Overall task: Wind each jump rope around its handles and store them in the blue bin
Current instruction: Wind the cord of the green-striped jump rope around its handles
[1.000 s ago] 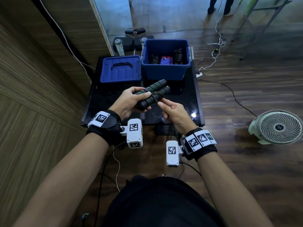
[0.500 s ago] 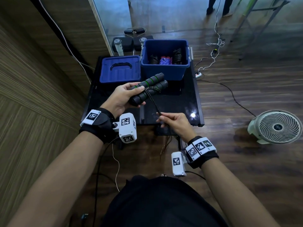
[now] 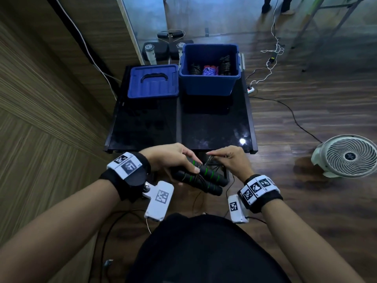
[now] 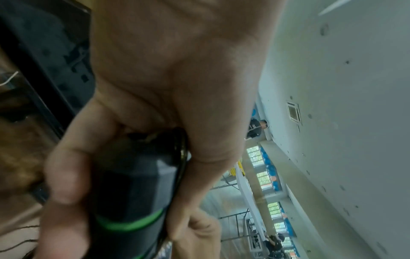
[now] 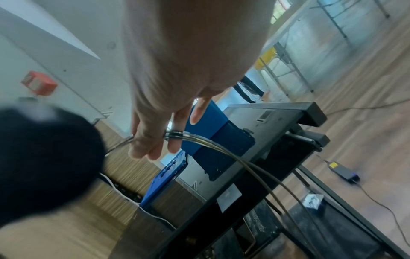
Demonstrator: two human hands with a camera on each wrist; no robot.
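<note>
Two black foam handles [image 3: 204,179] with green rings lie side by side in my left hand [image 3: 189,166], which grips them in front of the table's near edge. A few turns of thin dark rope cross their middle. The left wrist view shows my fingers curled round one handle [image 4: 131,189]. My right hand [image 3: 212,158] pinches the rope [image 3: 209,161] just above the handles; in the right wrist view two strands of the rope [image 5: 244,164] run from my fingers [image 5: 142,140] down to the right. The blue bin [image 3: 208,86] stands open at the table's far right with wound ropes [image 3: 210,69] inside.
The bin's blue lid [image 3: 153,81] lies left of the bin on the black table [image 3: 214,123]. A white fan [image 3: 346,156] sits on the wooden floor at the right. Cables [image 3: 271,64] trail over the floor behind the table. A wood-panelled wall stands at the left.
Both hands have come back from over the table toward my body. The handles have swung to point down-right. My right hand, which had drawn the rope out downward, is up against the handles again.
</note>
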